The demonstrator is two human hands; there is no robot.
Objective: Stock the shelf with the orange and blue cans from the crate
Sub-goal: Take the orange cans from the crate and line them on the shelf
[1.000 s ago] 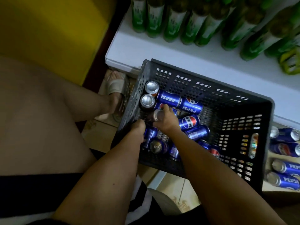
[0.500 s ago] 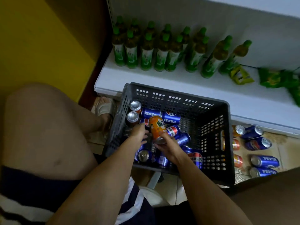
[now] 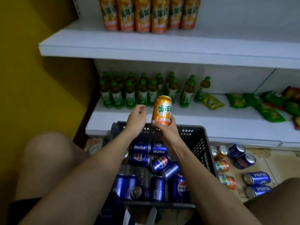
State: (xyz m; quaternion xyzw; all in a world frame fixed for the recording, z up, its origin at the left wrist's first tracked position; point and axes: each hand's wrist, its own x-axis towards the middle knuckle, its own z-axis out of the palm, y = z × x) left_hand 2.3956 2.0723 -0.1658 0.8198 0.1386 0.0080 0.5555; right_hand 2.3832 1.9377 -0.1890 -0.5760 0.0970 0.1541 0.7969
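- The white shelf [image 3: 113,117] lies just ahead of both hands, behind the crate [image 3: 201,143] full of blue cans [image 3: 139,159].
- The orange can [image 3: 162,109] stands upright above the crate's far rim.
- The right hand [image 3: 165,129] grips its bottom end; it is the nearer hand to the shelf.
- The left hand [image 3: 136,117] is beside it, loosely curled, holding nothing.

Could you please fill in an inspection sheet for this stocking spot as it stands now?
Surface: white lower shelf, front strip bare.
Job's things: orange can upright above the crate; blue cans lying jumbled inside.
Clutter: loose cans on the floor right of the crate.
Hands: right hand grips the orange can's base; left hand loosely curled, holds nothing.
Cables: nothing seen.
Surroundings: green bottles and snack bags on the lower shelf; orange bottles above; yellow wall to the left.
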